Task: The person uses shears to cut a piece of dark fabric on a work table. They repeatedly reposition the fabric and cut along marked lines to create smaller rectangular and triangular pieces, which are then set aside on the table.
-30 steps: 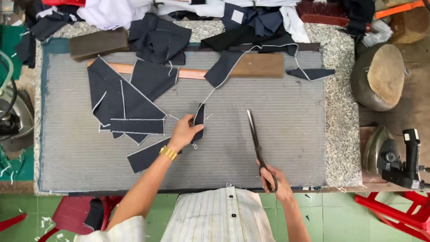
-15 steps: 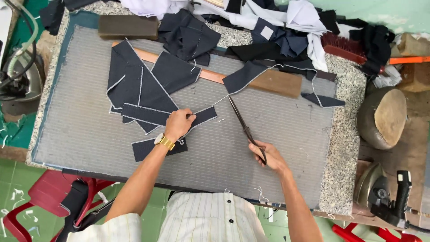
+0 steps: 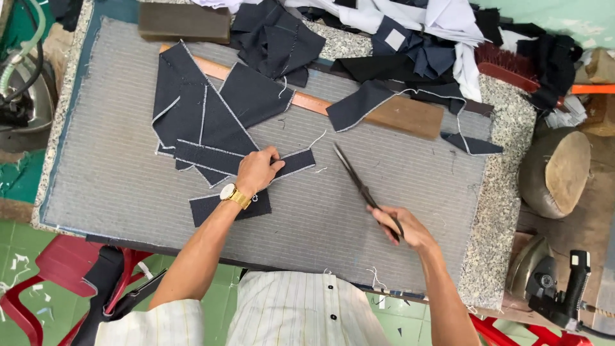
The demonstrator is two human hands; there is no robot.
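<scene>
**Left hand pins a dark strip while the right holds long scissors beside it**

The left hand lies flat, fingers closed down on a narrow dark fabric strip on the grey padded mat. The strip runs out from under the fingers toward the right hand, its long axis nearly level across the mat, its free end just short of the scissor tips. The right hand is closed around the handles of long black scissors, blades drawn together and pointing up and away toward the strip's free end. The hands are well apart; the left is on the strip, the right reaches it only through the blades. Just below the left wrist lies a small dark rectangle of cloth. Beyond the left hand, larger dark cut pieces overlap one another. Farther off, past both hands, a wooden ruler crosses the mat.
</scene>
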